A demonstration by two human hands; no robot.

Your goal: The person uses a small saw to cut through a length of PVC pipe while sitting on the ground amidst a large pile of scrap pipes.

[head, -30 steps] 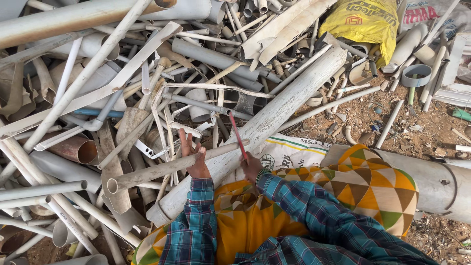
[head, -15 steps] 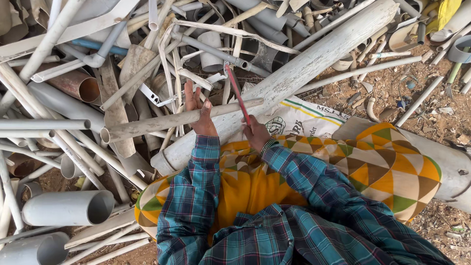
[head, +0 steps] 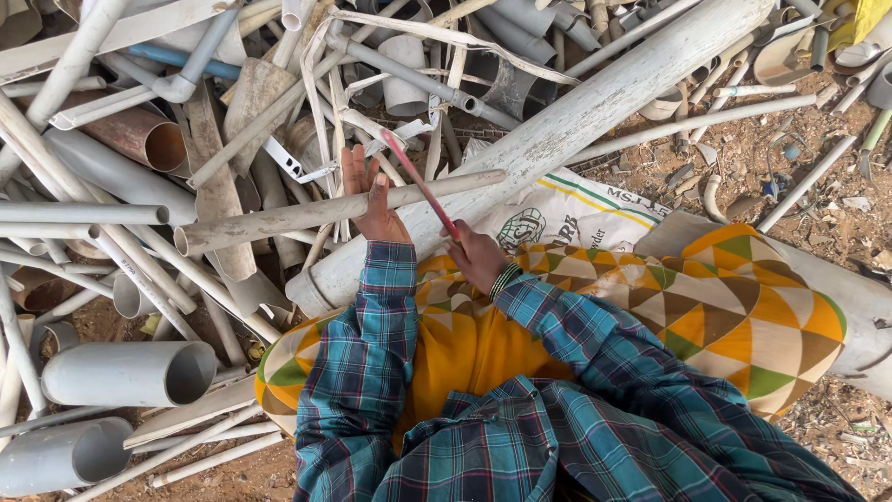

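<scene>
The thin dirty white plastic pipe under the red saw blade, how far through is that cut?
Done: no cut shows yet; the thin dirty white plastic pipe looks whole. In hand: left hand steadies it, right hand holds the red saw blade across it. Left: apparently the whole cut.

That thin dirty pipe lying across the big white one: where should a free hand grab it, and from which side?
Probably the bare stretch of the thin pipe just left of the left hand, coming from above. It lies nearly level across the big white pipe, its top exposed there; the right hand holds the red blade on the other side.
</scene>
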